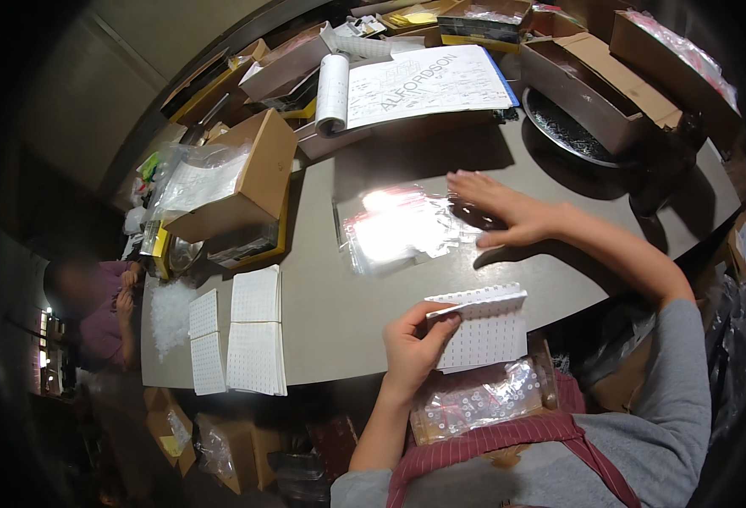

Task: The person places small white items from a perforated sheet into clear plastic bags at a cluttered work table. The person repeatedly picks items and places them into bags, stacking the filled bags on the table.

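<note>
Left hand (413, 339) gripping stack of white perforated sheets (484, 326) at near table edge, fingers curled on its left side. Right hand (498, 209) lying flat, fingers spread, pressing on pile of clear plastic bags (398, 230) mid-table (330, 288). More white sheet stacks (254, 339) sitting well left. Open cardboard box (246, 182) standing behind them. Bag of small parts (483, 398) resting in lap. Another person (102, 313) sitting at far left end.

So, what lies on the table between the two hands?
In the head view, only bare grey table lies between the left hand, holding white perforated sheets, and the right hand on clear bags.
</note>
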Demonstrator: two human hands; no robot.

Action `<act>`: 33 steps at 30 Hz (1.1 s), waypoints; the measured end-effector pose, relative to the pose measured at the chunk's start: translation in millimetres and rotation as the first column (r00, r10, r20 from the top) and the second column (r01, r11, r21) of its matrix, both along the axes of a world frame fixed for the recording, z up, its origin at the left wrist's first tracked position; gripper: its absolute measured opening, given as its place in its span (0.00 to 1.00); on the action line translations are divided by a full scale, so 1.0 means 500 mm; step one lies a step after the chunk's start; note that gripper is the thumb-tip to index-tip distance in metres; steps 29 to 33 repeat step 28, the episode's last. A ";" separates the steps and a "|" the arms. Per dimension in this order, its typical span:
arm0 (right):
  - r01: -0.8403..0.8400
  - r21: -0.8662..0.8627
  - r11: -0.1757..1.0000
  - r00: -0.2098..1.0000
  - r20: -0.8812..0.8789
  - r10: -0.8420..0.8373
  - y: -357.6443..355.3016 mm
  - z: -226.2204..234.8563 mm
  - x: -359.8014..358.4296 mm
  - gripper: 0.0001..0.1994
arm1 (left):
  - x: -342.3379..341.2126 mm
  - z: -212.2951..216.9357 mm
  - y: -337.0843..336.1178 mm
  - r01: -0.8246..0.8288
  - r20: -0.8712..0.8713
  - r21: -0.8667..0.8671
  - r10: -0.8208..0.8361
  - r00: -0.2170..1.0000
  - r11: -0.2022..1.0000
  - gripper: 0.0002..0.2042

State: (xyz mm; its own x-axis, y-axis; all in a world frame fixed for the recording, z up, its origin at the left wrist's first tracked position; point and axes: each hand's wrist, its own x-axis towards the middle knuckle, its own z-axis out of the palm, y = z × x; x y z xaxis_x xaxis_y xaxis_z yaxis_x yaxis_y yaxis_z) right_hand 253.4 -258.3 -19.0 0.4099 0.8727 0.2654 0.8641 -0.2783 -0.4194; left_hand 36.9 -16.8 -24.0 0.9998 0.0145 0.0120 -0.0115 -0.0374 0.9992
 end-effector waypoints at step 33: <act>0.220 -0.075 0.972 0.975 0.059 -0.216 -0.006 0.065 -0.269 0.17 | 0.007 -0.002 -0.014 -0.150 0.063 0.095 0.144 0.988 0.984 0.08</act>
